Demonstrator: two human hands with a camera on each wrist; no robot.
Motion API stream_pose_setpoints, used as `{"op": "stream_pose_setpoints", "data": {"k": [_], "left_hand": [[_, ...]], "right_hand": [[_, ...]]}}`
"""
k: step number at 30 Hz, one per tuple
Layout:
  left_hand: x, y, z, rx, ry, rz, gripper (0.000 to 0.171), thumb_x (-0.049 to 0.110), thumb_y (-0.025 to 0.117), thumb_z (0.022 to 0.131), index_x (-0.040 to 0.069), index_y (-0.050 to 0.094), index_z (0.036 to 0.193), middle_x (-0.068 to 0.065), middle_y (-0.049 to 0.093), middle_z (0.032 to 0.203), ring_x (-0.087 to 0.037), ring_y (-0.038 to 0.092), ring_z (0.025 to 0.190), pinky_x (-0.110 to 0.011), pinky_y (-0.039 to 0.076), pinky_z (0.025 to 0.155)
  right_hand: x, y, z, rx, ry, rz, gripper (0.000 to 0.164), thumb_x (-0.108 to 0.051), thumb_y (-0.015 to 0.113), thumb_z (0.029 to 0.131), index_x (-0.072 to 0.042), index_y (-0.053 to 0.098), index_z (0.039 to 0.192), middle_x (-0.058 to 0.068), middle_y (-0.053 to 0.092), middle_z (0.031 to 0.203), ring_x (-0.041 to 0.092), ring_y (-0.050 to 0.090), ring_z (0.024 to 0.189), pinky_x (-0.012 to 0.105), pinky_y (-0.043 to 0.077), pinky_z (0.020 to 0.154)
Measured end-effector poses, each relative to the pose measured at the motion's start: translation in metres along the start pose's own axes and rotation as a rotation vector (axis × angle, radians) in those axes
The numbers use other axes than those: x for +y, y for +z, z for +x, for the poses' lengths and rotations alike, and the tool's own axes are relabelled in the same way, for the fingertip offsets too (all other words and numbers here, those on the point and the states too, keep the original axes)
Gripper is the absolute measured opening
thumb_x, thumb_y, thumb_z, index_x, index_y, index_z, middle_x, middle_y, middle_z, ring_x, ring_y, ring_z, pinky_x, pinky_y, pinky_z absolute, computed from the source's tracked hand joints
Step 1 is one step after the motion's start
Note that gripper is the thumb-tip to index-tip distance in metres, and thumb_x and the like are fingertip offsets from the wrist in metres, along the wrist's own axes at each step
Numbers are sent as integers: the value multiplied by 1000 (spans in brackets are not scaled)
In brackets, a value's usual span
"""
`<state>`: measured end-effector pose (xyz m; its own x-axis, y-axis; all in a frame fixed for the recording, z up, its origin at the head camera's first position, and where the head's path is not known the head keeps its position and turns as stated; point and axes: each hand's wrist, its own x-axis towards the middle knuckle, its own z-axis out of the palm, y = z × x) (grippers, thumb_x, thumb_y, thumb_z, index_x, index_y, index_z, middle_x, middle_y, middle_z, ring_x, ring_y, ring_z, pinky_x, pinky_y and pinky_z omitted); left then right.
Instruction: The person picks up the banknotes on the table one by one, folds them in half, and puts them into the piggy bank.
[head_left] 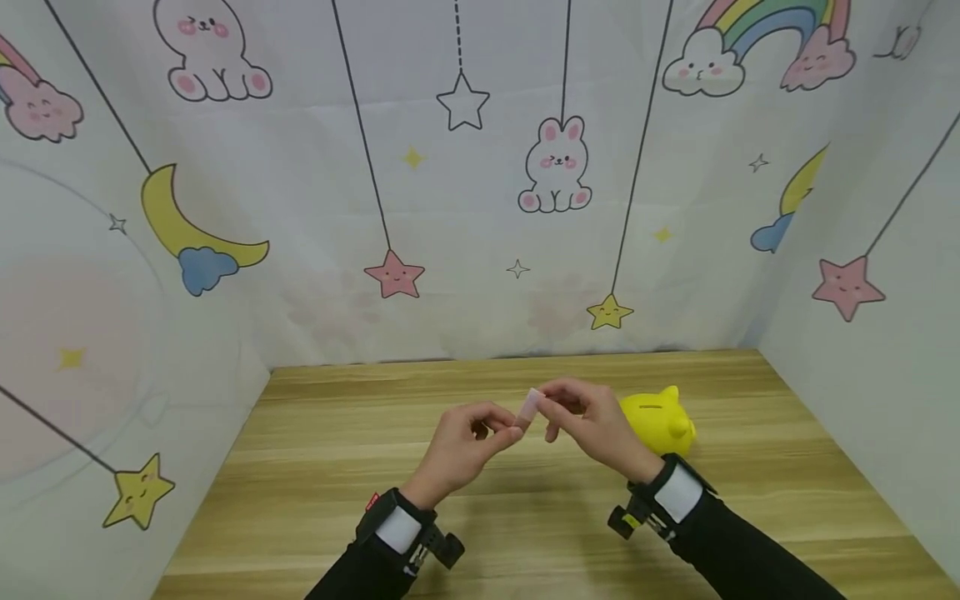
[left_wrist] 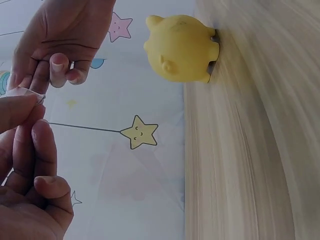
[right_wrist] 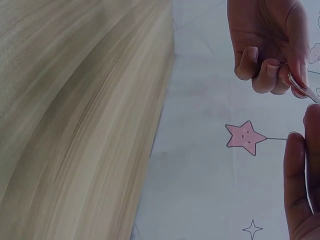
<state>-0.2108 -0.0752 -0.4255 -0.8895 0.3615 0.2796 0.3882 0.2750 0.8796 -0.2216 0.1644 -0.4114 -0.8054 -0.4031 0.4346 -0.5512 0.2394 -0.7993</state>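
A small, pale pinkish-white strip (head_left: pixel 529 403), thin like paper, is held between my two hands above the table. My left hand (head_left: pixel 467 442) pinches its lower end between thumb and fingers. At the upper end, the thumb and fingers of my right hand (head_left: pixel 596 423) pinch it too. In the left wrist view the strip (left_wrist: pixel 24 92) is partly covered by fingertips. The right wrist view catches its thin edge (right_wrist: pixel 306 89) under the left thumb. A yellow piggy bank (head_left: pixel 654 423) with a slot on top stands behind my right wrist, partly hidden by that hand.
Beneath the hands is a wood-grain table (head_left: pixel 337 475). White cloth walls (head_left: pixel 465 233) printed with stars, a moon and rabbits enclose its back and sides. A camera on a strap (head_left: pixel 671 496) sits on each wrist, over dark sleeves.
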Motion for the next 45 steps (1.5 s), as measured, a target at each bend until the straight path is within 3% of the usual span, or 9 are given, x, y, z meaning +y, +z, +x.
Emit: {"op": "stream_pose_setpoints", "data": {"k": [8,15,21,25,28,33,37,45], "left_hand": [[1,3,1,-40,6,-37,9,22,78,101,14,80,103,5,75,90,-21,56,75,-25,38,65],[-5,19,13,-29,25,-2,11,26,78,101,17,81,106,7,76,96,-12,64,85,-26,43,71],[-6,49,32,-62,71,82,26,28,78,100,13,79,122,-4,78,113,-20,69,99,-36,58,80],[-7,72,46,-105,78,157,39,30,79,100,14,73,135,-6,74,130,-27,68,113,-43,57,92],[-6,91,57,-147,66,211,49,33,80,99,17,69,143,-4,69,141,-27,65,123,-41,55,100],[-9,122,74,-231,44,253,66,41,82,97,18,58,154,-3,59,155,-25,54,144,-44,45,117],[-14,141,85,-273,37,231,78,44,83,94,19,51,160,-2,53,161,-23,48,150,-44,39,122],[-26,158,92,-279,85,265,71,34,82,97,15,52,158,-4,55,159,-22,51,147,-37,42,119]], "right_hand": [[-4,-1,-5,7,42,-10,11,-6,66,106,-6,75,113,5,75,92,16,70,67,29,53,56],[-4,-22,-5,16,-6,-112,12,-3,67,105,-9,76,111,4,78,94,14,69,68,30,59,65],[-10,-73,-7,8,-81,-335,16,1,68,103,-10,77,109,-1,79,97,10,71,75,29,60,67],[-10,-106,-10,2,-134,-545,17,6,73,97,-7,78,106,0,78,94,9,70,72,27,60,64],[-10,-123,-17,-19,-123,-668,16,5,76,95,-8,78,104,-1,77,92,5,67,69,26,59,63],[-7,-137,-26,-82,-24,-717,12,0,75,98,-12,77,101,-1,76,89,5,65,67,25,58,63],[0,-141,-30,-99,33,-724,11,-4,74,100,-15,76,99,-2,75,87,5,62,66,24,56,61],[19,-142,-35,-106,30,-751,12,-4,75,99,-15,77,101,-2,75,88,1,59,64,24,55,59]]}}
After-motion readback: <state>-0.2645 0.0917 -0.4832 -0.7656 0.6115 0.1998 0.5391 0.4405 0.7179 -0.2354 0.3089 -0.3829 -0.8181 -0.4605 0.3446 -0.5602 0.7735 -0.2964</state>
